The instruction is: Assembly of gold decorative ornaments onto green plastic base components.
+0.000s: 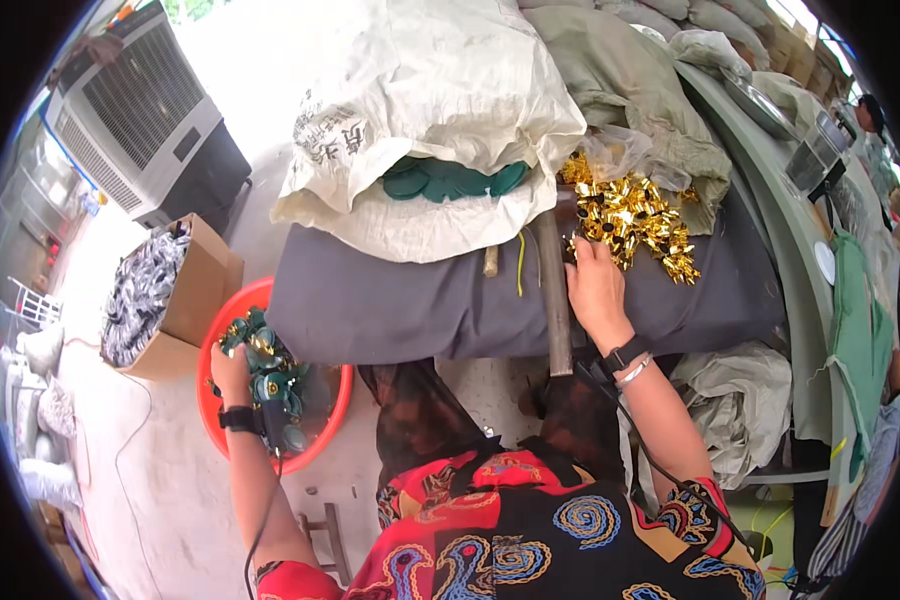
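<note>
— So what does each hand have?

— The left hand (pixel 232 368) is closed around a bunch of green and gold pieces (pixel 267 372), holding it over the red basin (pixel 322 440). The right hand (pixel 595 285) lies palm down on the grey cloth (pixel 410 305), fingertips touching the near edge of the pile of gold foil bits (pixel 635 222). Whether those fingers pinch anything, I cannot tell.

— How would the bunch handle?

— Light, I would judge, but loose and floppy: many small pieces hanging together, so it swings below the fist. Taking it near the top, where the pieces gather, looks safest. The foil bits seem thin, springy and easily crushed; a light pinch at one end should do.

— And the containers?

— The basin under the left hand holds more green and gold pieces. Just beyond that hand, a cardboard box (pixel 202 285) is filled with dark and silvery shiny pieces. Past the right fingertips, a clear plastic bag (pixel 615 152) spills the gold bits onto the cloth. Further beyond the cloth, a white sack (pixel 420 100) lies open with flat green shapes (pixel 450 180) showing at its mouth.
</note>
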Available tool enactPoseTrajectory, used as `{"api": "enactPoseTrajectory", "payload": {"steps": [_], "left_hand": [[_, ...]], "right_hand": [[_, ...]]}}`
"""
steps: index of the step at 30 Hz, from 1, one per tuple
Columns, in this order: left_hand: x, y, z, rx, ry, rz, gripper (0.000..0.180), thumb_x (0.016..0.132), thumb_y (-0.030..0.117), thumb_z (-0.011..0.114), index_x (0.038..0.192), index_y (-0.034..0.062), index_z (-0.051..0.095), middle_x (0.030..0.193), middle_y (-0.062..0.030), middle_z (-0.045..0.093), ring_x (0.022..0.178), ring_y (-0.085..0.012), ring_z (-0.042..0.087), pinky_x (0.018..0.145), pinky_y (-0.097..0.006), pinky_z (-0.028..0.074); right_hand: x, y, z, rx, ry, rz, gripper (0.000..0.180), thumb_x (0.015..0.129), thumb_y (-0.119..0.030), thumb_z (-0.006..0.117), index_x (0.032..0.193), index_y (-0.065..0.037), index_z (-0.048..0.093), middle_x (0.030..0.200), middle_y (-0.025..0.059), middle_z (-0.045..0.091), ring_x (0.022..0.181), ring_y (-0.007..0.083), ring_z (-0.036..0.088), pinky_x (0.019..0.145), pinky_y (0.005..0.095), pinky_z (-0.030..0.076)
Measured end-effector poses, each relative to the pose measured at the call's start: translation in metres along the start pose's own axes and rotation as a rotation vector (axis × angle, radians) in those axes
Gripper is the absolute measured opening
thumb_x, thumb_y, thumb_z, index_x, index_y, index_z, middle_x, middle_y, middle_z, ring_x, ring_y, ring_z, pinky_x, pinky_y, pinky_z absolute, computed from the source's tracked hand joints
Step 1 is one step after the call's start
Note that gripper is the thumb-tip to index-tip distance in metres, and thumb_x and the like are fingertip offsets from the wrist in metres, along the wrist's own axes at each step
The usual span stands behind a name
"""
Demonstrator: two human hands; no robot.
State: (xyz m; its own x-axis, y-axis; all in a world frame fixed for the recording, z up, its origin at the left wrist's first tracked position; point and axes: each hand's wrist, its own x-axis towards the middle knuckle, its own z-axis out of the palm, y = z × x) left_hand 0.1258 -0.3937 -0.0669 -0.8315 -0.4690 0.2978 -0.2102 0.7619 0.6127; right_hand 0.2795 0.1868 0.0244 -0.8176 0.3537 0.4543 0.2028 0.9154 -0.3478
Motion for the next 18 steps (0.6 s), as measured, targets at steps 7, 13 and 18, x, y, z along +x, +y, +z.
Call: {"api": "enactPoseTrajectory", "payload": {"steps": [7, 13, 18], "left_hand": [[-0.100, 0.237, 0.029, -0.401, -0.305, 0.542, 0.026, 0.077, 0.005, 0.060, 0.102, -0.0009, 0.064, 0.093, -0.0170, 0.065, 0.082, -0.0260, 0.065, 0.075, -0.034, 0.050], [-0.190, 0.369, 0.068, -0.784, -0.810, 0.622, 0.020, 0.078, 0.007, 0.063, 0.096, -0.0019, 0.066, 0.080, -0.0136, 0.067, 0.065, -0.0172, 0.063, 0.062, -0.030, 0.050], [-0.244, 0.427, 0.081, -0.693, -0.928, 0.975, 0.040, 0.080, 0.016, 0.069, 0.113, -0.0030, 0.058, 0.080, -0.0112, 0.065, 0.063, -0.0162, 0.059, 0.060, -0.029, 0.048]], "right_hand": [[-0.009, 0.026, 0.008, -0.001, 0.085, -0.016, 0.022, 0.080, -0.007, 0.060, 0.099, -0.005, 0.049, 0.091, 0.0178, 0.052, 0.076, 0.0377, 0.059, 0.065, 0.0461, 0.049], [-0.014, 0.028, 0.004, 0.334, 0.268, -0.040, 0.044, 0.076, -0.002, 0.060, 0.119, 0.001, 0.047, 0.093, 0.0190, 0.054, 0.078, 0.0370, 0.057, 0.068, 0.0445, 0.046], [-0.015, 0.027, 0.000, 0.361, 0.286, -0.153, 0.043, 0.074, 0.002, 0.062, 0.116, 0.002, 0.053, 0.098, 0.0184, 0.055, 0.078, 0.0351, 0.059, 0.067, 0.0403, 0.049]]}}
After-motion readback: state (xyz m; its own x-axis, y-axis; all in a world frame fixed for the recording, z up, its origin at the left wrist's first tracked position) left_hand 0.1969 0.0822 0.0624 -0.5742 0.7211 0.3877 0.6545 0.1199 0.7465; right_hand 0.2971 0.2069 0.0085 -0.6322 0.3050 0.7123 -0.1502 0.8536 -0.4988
